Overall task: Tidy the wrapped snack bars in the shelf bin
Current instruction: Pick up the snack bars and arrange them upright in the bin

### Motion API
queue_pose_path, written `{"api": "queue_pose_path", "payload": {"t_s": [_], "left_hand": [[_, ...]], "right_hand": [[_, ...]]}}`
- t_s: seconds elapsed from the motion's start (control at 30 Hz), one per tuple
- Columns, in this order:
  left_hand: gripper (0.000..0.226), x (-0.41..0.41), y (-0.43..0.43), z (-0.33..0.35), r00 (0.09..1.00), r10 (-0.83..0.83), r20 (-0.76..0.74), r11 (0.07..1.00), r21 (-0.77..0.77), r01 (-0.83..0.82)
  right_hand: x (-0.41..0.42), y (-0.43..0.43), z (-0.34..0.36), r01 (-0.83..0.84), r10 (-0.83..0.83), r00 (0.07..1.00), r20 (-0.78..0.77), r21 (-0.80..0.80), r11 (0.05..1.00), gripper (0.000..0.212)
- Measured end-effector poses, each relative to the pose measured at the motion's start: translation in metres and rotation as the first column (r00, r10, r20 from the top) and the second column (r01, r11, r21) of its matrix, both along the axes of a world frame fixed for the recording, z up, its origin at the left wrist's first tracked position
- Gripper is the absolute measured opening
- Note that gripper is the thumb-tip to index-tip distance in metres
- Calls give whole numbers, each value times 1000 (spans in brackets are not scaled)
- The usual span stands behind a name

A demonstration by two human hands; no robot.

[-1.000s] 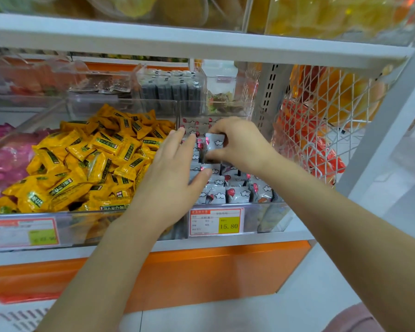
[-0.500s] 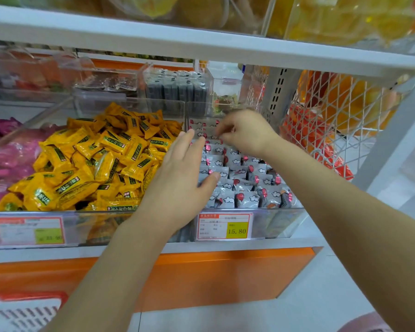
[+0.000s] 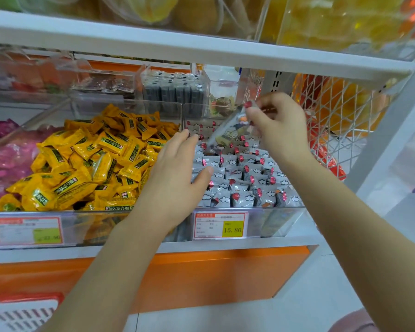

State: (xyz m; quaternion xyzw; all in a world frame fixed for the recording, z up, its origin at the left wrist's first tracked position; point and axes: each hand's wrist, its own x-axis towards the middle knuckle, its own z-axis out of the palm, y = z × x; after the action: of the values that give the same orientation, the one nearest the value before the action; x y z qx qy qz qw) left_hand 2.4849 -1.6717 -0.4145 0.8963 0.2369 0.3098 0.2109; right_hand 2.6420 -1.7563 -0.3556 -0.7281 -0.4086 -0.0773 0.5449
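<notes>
Two hands work over the clear bin (image 3: 285,221) on the lower shelf (image 3: 249,243), and we see both plainly. The right hand (image 3: 282,127) is raised above the back of the bin. Its grip is closed in a pinch of thumb and fingers on the upper end of one wrapped bar (image 3: 227,133). That bar hangs tilted, its lower end pointing down and to the left toward the rows; whether it touches them we cannot tell.

The left hand (image 3: 175,180) has an open grip, with fingers straight and together, thumb spread and palm down. It lies over the bin's left side, where the bin meets its neighbour. The thumb tip lies at the tops of the packed bars, but we cannot tell whether it presses them.

The snack bars (image 3: 240,180), in grey-white wrappers with cloud marks and red spots, stand packed in rows that fill the bin from front to back. A price label (image 3: 221,225) reading 15.80 sits on the bin's front wall.

Just to the left, a second bin (image 3: 86,224) holds a heap of yellow wrapped sweets (image 3: 94,161), and pink packets (image 3: 3,161) lie further left. Dark packs (image 3: 175,93) stand behind. To the right is a white wire basket (image 3: 338,130).
</notes>
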Motion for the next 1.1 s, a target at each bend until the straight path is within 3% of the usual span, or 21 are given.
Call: {"api": "queue_pose_path", "payload": {"t_s": [0.17, 0.3, 0.37, 0.47, 0.53, 0.77, 1.1], "left_hand": [[50, -6, -4, 5, 996, 61, 69, 998, 19, -63], [49, -8, -11, 5, 993, 61, 105, 997, -44, -57], [44, -7, -16, 7, 983, 66, 169, 995, -88, -52], [31, -8, -17, 10, 963, 73, 261, 990, -132, -40], [25, -8, -16, 13, 942, 87, 323, 982, -186, -27], [24, -11, -19, 17, 866, 199, 458, 873, -484, 56], [17, -17, -18, 22, 821, 76, 566, 615, -674, 408]], "right_hand": [[-16, -38, -12, -6, 96, 930, -356, 245, 970, 16], [-29, -53, -26, -107, 337, 715, -613, 380, 919, 27], [-33, -56, -29, -131, 425, 612, -667, 444, 886, 30], [-34, -58, -30, -156, 504, 484, -715, 496, 854, 9], [-34, -59, -32, -177, 538, 418, -731, 516, 838, 12], [-41, -58, -34, -239, 595, 412, -690, 548, 801, 30], [-39, -57, -35, -81, 562, 380, -734, 579, 811, 32]]}}
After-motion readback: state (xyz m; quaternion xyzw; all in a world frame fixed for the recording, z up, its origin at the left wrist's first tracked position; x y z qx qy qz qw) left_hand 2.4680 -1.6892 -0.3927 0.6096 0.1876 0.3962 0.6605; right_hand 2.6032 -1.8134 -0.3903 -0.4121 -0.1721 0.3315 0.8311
